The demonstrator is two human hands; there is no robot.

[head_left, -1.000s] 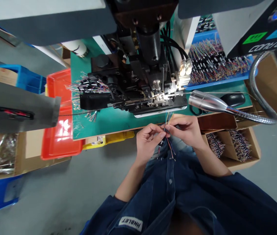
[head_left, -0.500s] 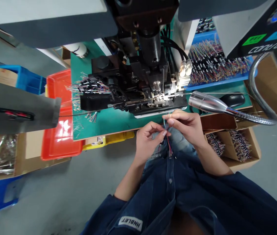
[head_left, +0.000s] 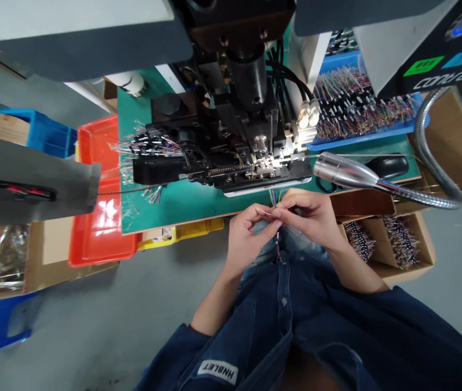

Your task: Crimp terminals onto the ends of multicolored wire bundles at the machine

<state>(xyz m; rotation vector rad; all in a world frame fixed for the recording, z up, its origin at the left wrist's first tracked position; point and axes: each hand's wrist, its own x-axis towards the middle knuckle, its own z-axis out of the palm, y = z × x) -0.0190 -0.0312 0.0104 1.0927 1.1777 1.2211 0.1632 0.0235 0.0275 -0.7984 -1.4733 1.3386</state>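
A thin bundle of coloured wires (head_left: pixel 273 196) is pinched between my two hands, just in front of the table edge. My left hand (head_left: pixel 251 231) is closed on it with thumb and fingertips. Close against those fingertips, my right hand (head_left: pixel 307 214) also grips the bundle. The wires' loose ends fan out toward the machine, and their lower part hangs down in front of my shirt. A single pale wire lies across my left fingers. Right beyond my hands stands a black crimping machine (head_left: pixel 231 130) with a brightly lit working point (head_left: pixel 269 164).
A metal gooseneck lamp (head_left: pixel 339 171) reaches in from the right. Wire bundles lie on the green table (head_left: pixel 174 209) at left and fill a blue tray (head_left: pixel 398 129) at back right. Red trays (head_left: pixel 104 239) stand left; a divided cardboard box (head_left: pixel 426 244) stands at lower right.
My hands have come closer together, their fingertips now meeting at the bundle. The wire ends have spread apart, and one pale wire now points left across my left fingers.
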